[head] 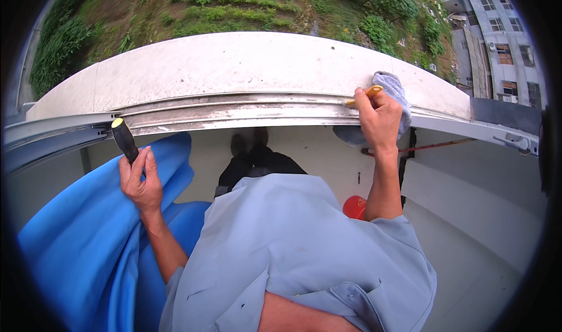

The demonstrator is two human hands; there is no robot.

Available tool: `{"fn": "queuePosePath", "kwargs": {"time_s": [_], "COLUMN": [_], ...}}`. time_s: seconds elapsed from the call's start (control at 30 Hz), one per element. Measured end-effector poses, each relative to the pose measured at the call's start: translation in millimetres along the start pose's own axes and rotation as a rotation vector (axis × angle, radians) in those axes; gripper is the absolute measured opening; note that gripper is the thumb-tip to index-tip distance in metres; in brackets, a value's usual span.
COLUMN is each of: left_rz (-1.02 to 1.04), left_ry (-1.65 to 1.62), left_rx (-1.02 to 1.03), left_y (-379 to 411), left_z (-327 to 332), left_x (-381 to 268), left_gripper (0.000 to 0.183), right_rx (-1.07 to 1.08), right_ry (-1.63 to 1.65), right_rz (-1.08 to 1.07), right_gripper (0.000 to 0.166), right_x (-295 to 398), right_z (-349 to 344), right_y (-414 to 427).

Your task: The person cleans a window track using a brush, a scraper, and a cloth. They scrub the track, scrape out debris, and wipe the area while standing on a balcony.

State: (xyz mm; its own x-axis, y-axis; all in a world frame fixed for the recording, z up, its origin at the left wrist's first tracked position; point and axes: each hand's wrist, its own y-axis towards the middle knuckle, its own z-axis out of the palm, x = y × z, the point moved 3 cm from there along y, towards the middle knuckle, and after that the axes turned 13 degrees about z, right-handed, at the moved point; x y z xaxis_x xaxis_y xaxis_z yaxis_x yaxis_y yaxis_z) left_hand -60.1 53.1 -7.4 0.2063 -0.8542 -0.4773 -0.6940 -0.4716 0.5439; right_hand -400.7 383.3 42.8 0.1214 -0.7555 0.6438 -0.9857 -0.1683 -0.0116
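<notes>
My right hand [381, 120] grips a small tool with a yellow handle [374, 91], perhaps a brush, over the sliding-window track [246, 108]. Its working end is too small to make out. Just beyond that hand a pale lilac cloth [393, 86] drapes across the sill and track. In my left hand [142, 185] is a screwdriver [124, 141] with a black handle and yellow butt, held butt upward. The shaft is mostly hidden by the fingers. Dark dirt streaks the track's grooves.
A white outer ledge [246, 64] runs beyond the track, with a planted slope [237, 5] far below. Grey sliding sashes [57, 128] meet the track at left. Blue fabric [88, 226] hangs at my left. A red container [354, 207] stands on the floor at right.
</notes>
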Motion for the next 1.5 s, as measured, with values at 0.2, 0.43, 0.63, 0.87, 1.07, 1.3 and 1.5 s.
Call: {"fn": "queuePosePath", "kwargs": {"time_s": [0.2, 0.43, 0.63, 0.87, 1.07, 1.3, 1.5], "left_rz": [0.017, -0.005, -0.020, 0.002, 0.024, -0.026, -0.015], "left_ry": [-0.010, 0.009, 0.027, 0.011, 0.031, 0.015, -0.013], "left_rx": [0.002, 0.004, -0.008, -0.017, -0.008, -0.015, -0.011], "left_y": [2.8, 4.7, -1.1, 2.6, -0.5, -4.8, -3.7], "left_z": [2.5, 1.0, -2.2, -0.7, -3.2, -5.6, -2.5], "left_x": [-1.8, -4.7, -0.6, -1.6, -0.2, -0.1, -2.6], "left_gripper": [0.015, 0.014, 0.015, 0.014, 0.015, 0.015, 0.015], "right_rx": [0.117, 0.296, 0.097, 0.036, 0.096, 0.019, 0.120], "right_ry": [0.197, 0.457, 0.264, 0.181, 0.248, 0.156, 0.227], "right_rz": [-0.129, -0.157, -0.235, -0.759, -0.835, -0.726, -0.829], "right_gripper": [0.029, 0.029, 0.030, 0.009, 0.017, 0.011, 0.013], "right_x": [19.0, 72.1, 48.7, 53.2, 92.3, 66.9, 77.8], "right_z": [49.6, 93.5, 53.3, 117.7, 134.5, 91.2, 132.1], "right_y": [-23.0, -32.8, -19.5, -66.9, -85.7, -79.2, -92.1]}}
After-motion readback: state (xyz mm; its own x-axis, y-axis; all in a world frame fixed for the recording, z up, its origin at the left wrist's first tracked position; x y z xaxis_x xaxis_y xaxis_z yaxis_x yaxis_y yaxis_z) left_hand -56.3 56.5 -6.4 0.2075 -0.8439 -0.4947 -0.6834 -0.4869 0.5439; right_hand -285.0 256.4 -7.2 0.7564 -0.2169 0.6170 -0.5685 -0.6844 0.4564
